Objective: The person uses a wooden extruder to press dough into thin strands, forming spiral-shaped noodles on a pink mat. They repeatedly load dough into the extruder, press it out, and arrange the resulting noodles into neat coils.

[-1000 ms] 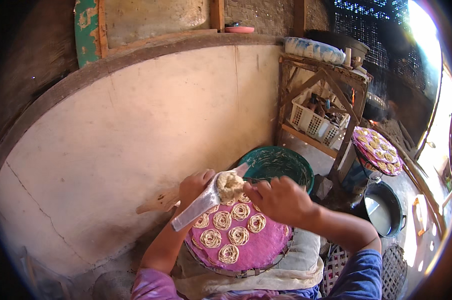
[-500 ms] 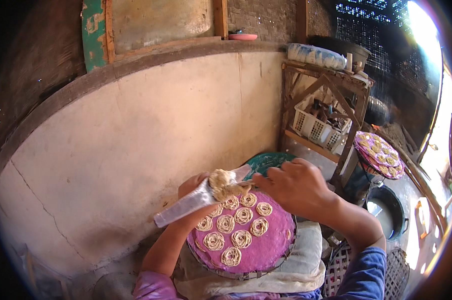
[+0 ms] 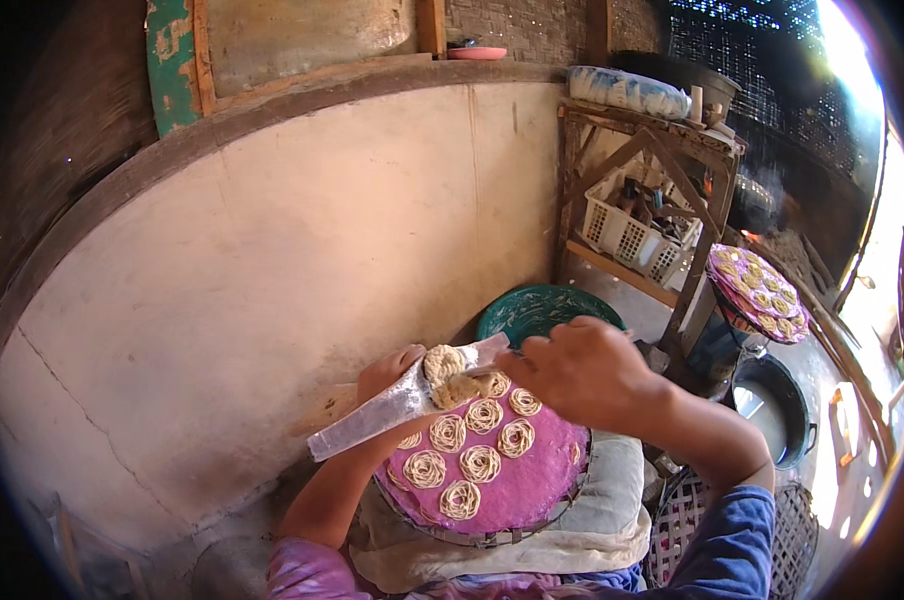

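My left hand point(image 3: 385, 372) is closed around the underside of a long, pale dough press point(image 3: 372, 425) with a flat end on each side. Lumpy beige dough point(image 3: 446, 365) fills its middle and heaps above it. My right hand point(image 3: 584, 372) grips a thin spoon-like tool point(image 3: 486, 371), its tip against the dough; the fingers partly cover it. Below both hands lies a round tray with a pink-purple cloth point(image 3: 537, 495). Several coiled noodle nests point(image 3: 481, 464) rest on that cloth, some hidden behind the press and my hands.
A folded pale cushion point(image 3: 617, 490) supports the tray. Beyond my hands sits a green basin point(image 3: 542, 305). At right are a wooden stand point(image 3: 662, 140) with a white crate point(image 3: 637, 235), another tray of nests point(image 3: 757, 290), and a dark bucket point(image 3: 777, 410). A plastered wall point(image 3: 272, 280) borders the left.
The view has shifted, showing more of the green basin. My hands stay together at the press, and the tool still touches the dough.
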Demonstrator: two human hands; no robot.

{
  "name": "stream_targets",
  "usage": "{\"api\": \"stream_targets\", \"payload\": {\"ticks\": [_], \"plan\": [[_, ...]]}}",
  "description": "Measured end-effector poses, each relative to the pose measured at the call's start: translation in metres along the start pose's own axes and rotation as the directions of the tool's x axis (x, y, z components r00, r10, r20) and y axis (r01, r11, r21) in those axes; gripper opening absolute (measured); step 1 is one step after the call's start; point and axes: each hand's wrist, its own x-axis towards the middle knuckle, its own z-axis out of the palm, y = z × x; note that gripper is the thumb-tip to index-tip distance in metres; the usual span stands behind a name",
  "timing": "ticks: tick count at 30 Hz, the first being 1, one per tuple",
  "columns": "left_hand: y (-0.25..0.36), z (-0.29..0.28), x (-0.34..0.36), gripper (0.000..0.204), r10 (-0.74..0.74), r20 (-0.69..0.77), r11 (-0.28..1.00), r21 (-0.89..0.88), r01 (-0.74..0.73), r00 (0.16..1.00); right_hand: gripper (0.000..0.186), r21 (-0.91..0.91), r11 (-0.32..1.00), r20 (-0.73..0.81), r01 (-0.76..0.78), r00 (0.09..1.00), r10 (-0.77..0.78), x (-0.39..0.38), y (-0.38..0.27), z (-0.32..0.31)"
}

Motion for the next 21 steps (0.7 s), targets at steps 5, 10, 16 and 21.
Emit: {"api": "stream_targets", "payload": {"ticks": [5,10,16,21], "plan": [[-0.008,0.009,-0.002,0.036,-0.117,0.055,0.993,-0.014,0.118,0.992,0.034,-0.017,1.000,0.198,0.011,0.980,-0.007,-0.007,-0.017,0.000],[-0.031,0.001,0.005,0.036,-0.074,-0.148,0.997,0.007,0.076,0.986,0.033,-0.025,0.983,0.077,-0.180,0.980,0.182,-0.030,0.009,-0.020],[0.002,-0.002,0.010,0.036,0.008,-0.041,0.998,-0.057,-0.010,0.999,0.034,0.013,0.996,0.059,-0.089,0.994,0.088,-0.007,-0.010,0.013],[-0.011,-0.004,0.010,0.035,-0.181,0.062,0.982,0.064,0.177,0.982,0.025,-0.010,0.997,0.052,-0.074,0.996,0.074,-0.016,-0.013,0.000]]}}
